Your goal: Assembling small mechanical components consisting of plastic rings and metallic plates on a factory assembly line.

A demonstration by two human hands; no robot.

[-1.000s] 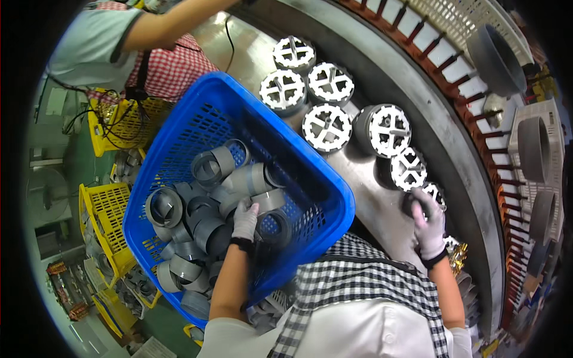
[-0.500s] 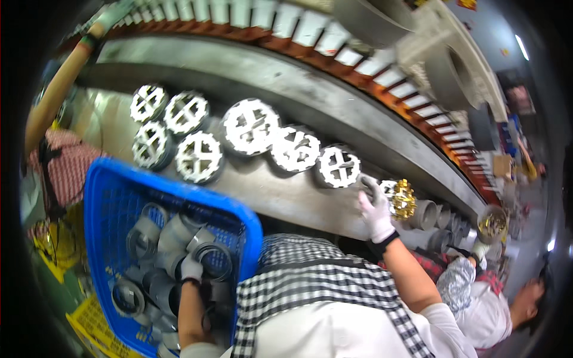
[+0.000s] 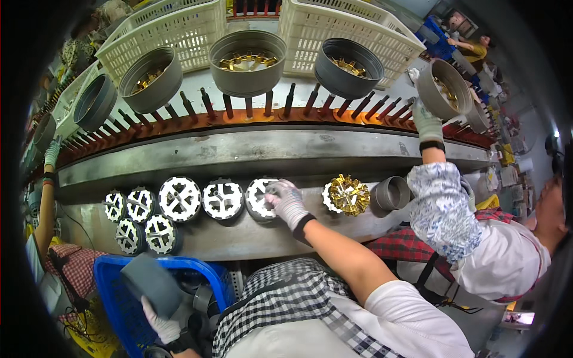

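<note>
My gloved left hand [image 3: 160,322] grips a grey plastic pipe fitting [image 3: 152,285], slightly blurred, lifted over the blue basket [image 3: 113,280]. More grey pipe fittings [image 3: 204,298] lie inside that basket. On the metal bench, my gloved right hand [image 3: 289,203] has its fingers bent over the right side of a round grey piece with a white spoked top [image 3: 258,194]; its fingertips partly cover that top. Several similar pieces, such as the large white-topped one [image 3: 179,198], stand to its left. Right of my hand is a cluster of gold metal clips [image 3: 349,195] on a white disc.
Behind the bench ledge [image 3: 250,146] runs a row of upright pegs [image 3: 209,104]. Beyond it are grey rings with gold clips [image 3: 248,65] and white crates [image 3: 173,36]. A co-worker's gloved hand [image 3: 427,122] holds a ring at right; another co-worker's hand [image 3: 52,154] is far left.
The view has swung to the right and up. My left hand has raised a grey fitting from the basket. My right hand has moved left onto a white-topped piece.
</note>
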